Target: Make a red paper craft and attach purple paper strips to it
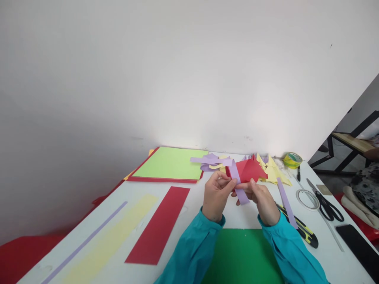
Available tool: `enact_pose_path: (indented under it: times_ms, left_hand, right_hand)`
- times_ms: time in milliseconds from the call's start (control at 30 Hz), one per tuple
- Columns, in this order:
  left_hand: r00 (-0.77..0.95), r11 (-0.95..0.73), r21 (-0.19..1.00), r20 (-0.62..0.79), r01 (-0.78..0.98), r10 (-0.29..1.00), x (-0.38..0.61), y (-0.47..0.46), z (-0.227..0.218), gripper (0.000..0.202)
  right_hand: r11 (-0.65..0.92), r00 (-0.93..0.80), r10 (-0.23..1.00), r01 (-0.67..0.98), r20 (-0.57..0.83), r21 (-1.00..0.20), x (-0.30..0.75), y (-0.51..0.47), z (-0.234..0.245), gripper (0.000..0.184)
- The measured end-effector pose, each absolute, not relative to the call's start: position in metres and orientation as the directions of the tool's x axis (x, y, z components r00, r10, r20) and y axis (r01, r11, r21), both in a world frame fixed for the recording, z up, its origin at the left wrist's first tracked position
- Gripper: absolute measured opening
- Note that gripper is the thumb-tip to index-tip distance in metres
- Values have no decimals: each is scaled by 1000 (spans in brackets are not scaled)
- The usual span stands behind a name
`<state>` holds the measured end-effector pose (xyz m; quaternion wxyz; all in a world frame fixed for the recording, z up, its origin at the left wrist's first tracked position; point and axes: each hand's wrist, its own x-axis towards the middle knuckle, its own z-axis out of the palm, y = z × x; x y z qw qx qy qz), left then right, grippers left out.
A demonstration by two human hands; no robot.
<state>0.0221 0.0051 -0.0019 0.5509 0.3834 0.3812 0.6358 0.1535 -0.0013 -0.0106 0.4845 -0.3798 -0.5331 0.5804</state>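
Note:
Both hands are raised over the middle of the table around a folded red paper piece [251,170] with a purple paper strip [234,172] across its left part. My left hand [217,193] pinches the strip between thumb and fingers at the paper's lower left. From the other side, my right hand [263,199] grips the lower edge of the red paper, its fingertips meeting the strip. The strip's lower end hangs below the fingers. Some right fingers are hidden behind the paper. Under the forearms lies a green cutting mat [242,256].
Light green sheets [171,163] lie at the back. A red strip [160,225], pale yellow strip [112,240] and thin purple strip [85,240] lie left. Right are a utility knife [308,235], scissors [325,203], tape roll [308,199], and folded yellow papers [274,173].

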Motion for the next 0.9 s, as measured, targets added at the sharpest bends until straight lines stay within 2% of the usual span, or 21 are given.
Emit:
enact_pose_path:
  times_ms: [133, 433, 667, 900]
  left_hand:
    - [-122, -85, 909, 38, -409, 992, 23, 5, 0, 31]
    - [-151, -126, 888, 65, -442, 986, 29, 5, -7, 28]
    - [-211, -104, 912, 20, -396, 977, 33, 7, -10, 26]
    - [-263, -145, 927, 52, -346, 963, 32, 7, -13, 24]
  right_hand:
    - [-5, -288, 957, -152, 39, -988, 153, 0, -12, 55]
    - [-146, -361, 928, -126, -92, -981, 157, 1, -8, 55]
    - [-232, -324, 924, -53, -203, -971, 153, 1, -12, 66]
    - [-290, -300, 919, -75, -256, -954, 150, 0, -11, 62]
